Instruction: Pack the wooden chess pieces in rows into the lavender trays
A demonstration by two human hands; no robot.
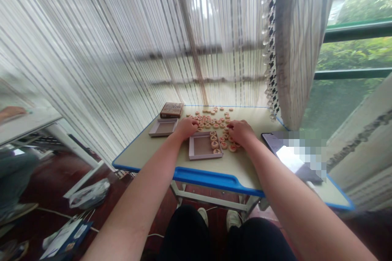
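Round wooden xiangqi pieces (207, 122) with red or dark characters lie scattered across the table's far middle. My left hand (187, 127) is at the left edge of the spread, fingers curled down by the pieces; anything under its fingertips is hidden. On the right side, my right hand (241, 131) bends its fingers down among more pieces, and what they hold cannot be made out. Between my hands and nearer me sits a shallow open box (206, 156), with several dark-marked pieces in a column along its right side.
A second shallow box part (163, 132) lies left, before a brown printed box (172, 110). A phone (269, 140) and a partly blurred-out bright object (290, 159) lie right on the blue-edged table (153, 153). String curtains hang behind; another person's hand (12, 112) shows far left.
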